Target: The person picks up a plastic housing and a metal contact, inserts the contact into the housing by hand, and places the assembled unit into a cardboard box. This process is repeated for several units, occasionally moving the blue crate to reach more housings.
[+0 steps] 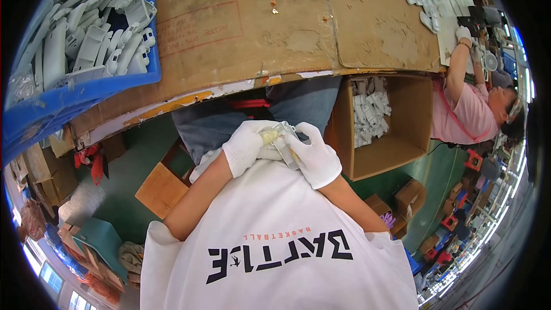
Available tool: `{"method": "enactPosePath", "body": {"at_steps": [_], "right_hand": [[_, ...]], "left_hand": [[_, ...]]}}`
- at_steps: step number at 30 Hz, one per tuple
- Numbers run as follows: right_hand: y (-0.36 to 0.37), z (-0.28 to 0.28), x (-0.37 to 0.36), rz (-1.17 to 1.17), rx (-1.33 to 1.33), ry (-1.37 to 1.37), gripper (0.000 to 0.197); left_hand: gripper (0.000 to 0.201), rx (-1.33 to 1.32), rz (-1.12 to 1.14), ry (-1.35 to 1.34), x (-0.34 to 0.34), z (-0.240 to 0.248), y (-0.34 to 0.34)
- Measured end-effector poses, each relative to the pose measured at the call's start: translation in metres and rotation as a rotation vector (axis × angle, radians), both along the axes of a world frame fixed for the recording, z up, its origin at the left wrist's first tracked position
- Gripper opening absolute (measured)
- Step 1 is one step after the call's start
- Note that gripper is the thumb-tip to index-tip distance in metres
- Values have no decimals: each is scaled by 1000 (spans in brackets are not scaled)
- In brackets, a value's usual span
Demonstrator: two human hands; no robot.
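Close to my body, just below the table edge, a small grey-white plastic part (288, 155) is held between my two gloved hands. My left hand (247, 146) wears a white glove, and its fingers are closed around the part's upper left end. From the other side my right hand (317, 159), also in a white glove, pinches the part with thumb and fingers curled in. The part tilts, with a clear or shiny looped end (284, 128) pointing up. Fingers cover much of it, so its exact kind cannot be made out.
A blue crate (129, 83) full of grey plastic housings (92, 43) stands on the cardboard-covered table (247, 40). Small copper-coloured pieces (274, 3) lie on the table. A cardboard box (402, 123) holds white parts at right. Beyond it, a gloved co-worker (468, 103) works.
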State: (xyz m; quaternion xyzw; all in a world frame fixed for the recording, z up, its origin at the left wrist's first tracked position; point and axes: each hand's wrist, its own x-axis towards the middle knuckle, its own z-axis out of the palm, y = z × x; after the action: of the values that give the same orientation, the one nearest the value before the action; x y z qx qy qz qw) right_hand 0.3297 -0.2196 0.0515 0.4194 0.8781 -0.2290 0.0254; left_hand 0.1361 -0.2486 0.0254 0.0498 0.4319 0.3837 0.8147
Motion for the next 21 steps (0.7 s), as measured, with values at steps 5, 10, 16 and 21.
{"method": "enactPosePath", "body": {"at_steps": [5,10,16,21], "right_hand": [[1,3,-4,-9,-43,-6,32],[6,1,-5,99,-64,98,29],[6,1,-7,109,77,152,37],[7,5,-12,176,122,48,37]], "left_hand": [[27,-6,-38,15,-3,-4,-1],[30,-30,-115,47,-4,-6,-4],[32,-36,-13,-12,-7,-2,4],[33,-25,-29,-24,-8,-1,4]]}}
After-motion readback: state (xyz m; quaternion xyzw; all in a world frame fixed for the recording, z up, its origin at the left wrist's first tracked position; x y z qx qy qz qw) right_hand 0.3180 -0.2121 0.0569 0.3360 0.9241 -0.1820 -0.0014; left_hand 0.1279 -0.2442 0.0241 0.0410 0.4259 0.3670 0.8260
